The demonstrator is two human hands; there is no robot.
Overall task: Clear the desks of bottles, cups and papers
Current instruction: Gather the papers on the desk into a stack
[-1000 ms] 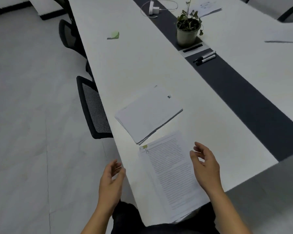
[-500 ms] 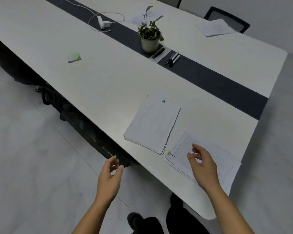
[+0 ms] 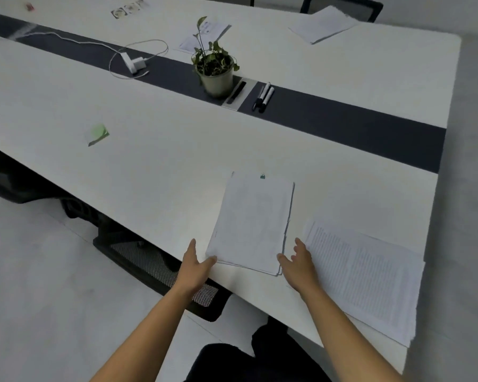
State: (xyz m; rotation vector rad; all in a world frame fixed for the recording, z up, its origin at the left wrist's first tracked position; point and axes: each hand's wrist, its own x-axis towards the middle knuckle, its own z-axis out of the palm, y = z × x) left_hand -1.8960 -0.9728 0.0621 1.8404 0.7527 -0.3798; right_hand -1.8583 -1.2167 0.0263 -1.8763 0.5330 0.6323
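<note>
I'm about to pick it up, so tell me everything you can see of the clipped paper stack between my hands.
The paper stack is a thick sheaf of white sheets, top face nearly blank, held by a small green binder clip at its far edge. It lies flat near the table's front edge. The left hand touches its near left corner; the right hand sits at its near right corner.

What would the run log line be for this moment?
phase: reaching | left hand: open, at blank paper stack corner | right hand: open, beside stack | printed sheets: untouched on desk
</note>
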